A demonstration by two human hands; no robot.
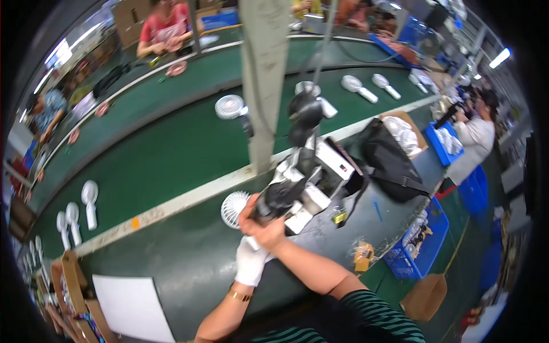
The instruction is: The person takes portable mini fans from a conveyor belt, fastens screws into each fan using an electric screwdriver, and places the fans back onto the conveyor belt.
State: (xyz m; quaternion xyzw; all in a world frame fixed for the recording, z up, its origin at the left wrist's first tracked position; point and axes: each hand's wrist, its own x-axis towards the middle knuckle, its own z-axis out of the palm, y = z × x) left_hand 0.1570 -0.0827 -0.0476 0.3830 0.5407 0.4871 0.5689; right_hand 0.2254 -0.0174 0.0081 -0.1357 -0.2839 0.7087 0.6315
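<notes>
A white handheld fan (234,210) is at the near worktable, its round grille toward the far left and its handle running down to my hands. My left hand (250,262), in a white glove, is closed round the lower end of the handle. My right hand (267,231), bare, is wrapped round the lower end of a black tool (277,203), close over the fan. The tool hides part of the fan and the right fingers, and its tip cannot be made out. Above it hangs a blurred black part (306,114) beside a pole.
A white box-like device (331,160) and a black bag (392,160) sit right of my hands. Several white fans lie on the green conveyor (166,148). A post (263,86) rises ahead. A white sheet (134,306) lies left; a blue crate (423,240) stands right. Other people work beyond.
</notes>
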